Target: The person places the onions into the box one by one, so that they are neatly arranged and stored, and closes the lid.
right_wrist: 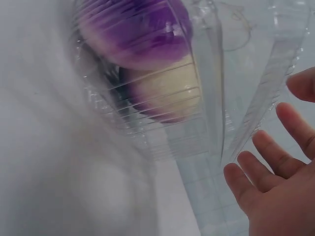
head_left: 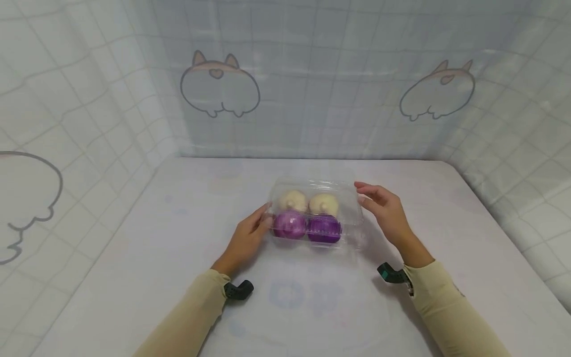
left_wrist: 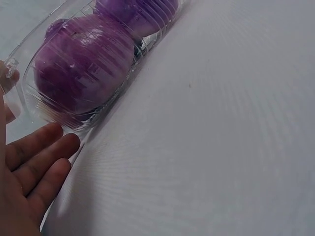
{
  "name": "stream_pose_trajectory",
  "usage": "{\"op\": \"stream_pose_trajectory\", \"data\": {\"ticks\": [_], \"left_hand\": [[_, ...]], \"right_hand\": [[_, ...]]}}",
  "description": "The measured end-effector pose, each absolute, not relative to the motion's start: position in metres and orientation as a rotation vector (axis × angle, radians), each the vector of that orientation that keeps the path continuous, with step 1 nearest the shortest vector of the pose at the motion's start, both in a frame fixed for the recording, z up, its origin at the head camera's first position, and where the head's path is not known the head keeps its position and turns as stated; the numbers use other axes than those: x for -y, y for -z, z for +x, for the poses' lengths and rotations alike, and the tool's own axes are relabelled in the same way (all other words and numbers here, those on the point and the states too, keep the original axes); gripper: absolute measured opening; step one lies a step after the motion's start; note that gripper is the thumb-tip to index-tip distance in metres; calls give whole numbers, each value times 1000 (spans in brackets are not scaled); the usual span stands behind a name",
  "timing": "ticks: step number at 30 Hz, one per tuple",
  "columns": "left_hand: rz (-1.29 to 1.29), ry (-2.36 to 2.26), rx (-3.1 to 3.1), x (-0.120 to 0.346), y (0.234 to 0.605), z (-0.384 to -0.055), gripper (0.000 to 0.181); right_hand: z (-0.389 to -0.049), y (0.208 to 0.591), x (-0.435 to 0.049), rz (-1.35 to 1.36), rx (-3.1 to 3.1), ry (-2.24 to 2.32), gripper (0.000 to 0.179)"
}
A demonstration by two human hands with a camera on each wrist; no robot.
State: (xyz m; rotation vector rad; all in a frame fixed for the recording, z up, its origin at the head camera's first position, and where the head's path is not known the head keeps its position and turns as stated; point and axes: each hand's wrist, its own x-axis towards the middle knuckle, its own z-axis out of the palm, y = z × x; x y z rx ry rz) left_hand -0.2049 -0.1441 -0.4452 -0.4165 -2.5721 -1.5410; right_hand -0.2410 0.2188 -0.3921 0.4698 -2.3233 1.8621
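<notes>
White table (head_left: 134, 277), checked backdrop (head_left: 339, 74) with cartoon prints.

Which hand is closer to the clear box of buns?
Left. The left hand touches the clear plastic box at its left end; the right hand hovers just off its right end, fingers open.

A pale surface (head_left: 446, 208) with faint, washed-out prints on it carries everything, reaching back to a cloth backdrop. Near its middle lies a clear plastic box (head_left: 314, 186) with its lid closed, resting flat on the surface. Inside sit four round buns in two rows: two cream ones at the back, two purple ones (head_left: 308, 227) at the front.
</notes>
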Motion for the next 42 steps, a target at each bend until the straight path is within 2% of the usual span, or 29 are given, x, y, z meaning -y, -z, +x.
{"op": "stream_pose_trajectory", "data": {"ticks": [4, 12, 26, 34, 42], "left_hand": [[-386, 1559, 2576, 141, 444, -206, 47], [-270, 1614, 2554, 145, 441, -203, 43], [-281, 1690, 2519, 147, 437, -201, 43], [-361, 1799, 2480, 149, 434, -199, 49], [-580, 2028, 2431, 148, 433, -196, 68]], "right_hand": [[-237, 394, -222, 474, 2296, -1894, 39], [-238, 400, -217, 522, 2227, -1929, 28], [-240, 404, -209, 568, 2226, -1778, 24], [-233, 397, -201, 562, 2216, -1734, 16], [-215, 379, -194, 536, 2254, -1680, 16]]}}
